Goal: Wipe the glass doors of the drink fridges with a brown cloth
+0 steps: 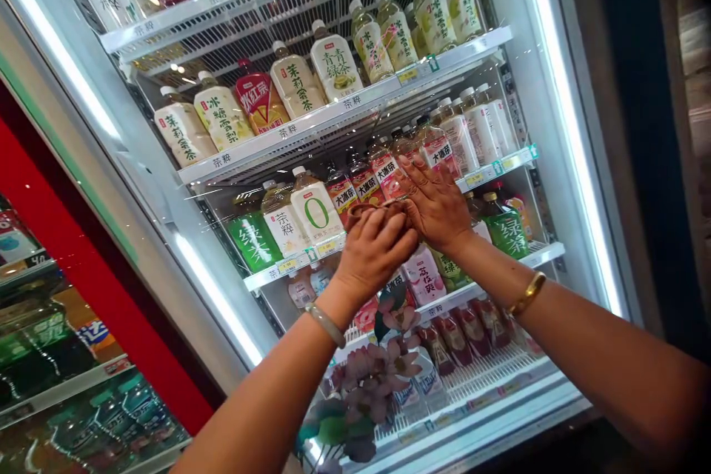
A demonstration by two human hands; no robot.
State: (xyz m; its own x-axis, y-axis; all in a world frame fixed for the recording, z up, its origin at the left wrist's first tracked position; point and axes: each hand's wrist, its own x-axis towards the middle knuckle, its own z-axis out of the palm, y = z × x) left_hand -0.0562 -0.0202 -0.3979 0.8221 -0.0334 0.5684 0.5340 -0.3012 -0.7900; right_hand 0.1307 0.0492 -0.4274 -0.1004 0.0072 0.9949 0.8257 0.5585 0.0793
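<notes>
My left hand (375,248), a pale bangle at its wrist, is closed with curled fingers in front of the middle shelf of a lit drinks cooler. Something small and brownish shows at its fingertips, too unclear to name. Beside it, my right hand (436,204) is spread out flat and appears to rest on the glass door; a gold bracelet (527,293) circles that wrist. The two hands meet or nearly meet. Behind them stand bottles with red labels (387,174), a white bottle with a green zero (316,211) and green-labelled bottles (254,241).
Upper shelves hold rows of tea bottles (297,85). A pinkish flower pattern (378,378) shows low on the door, perhaps a reflection. At the left, a red frame (100,259) borders another cooler with bottles (49,337). A bright light strip (572,126) runs down the right side.
</notes>
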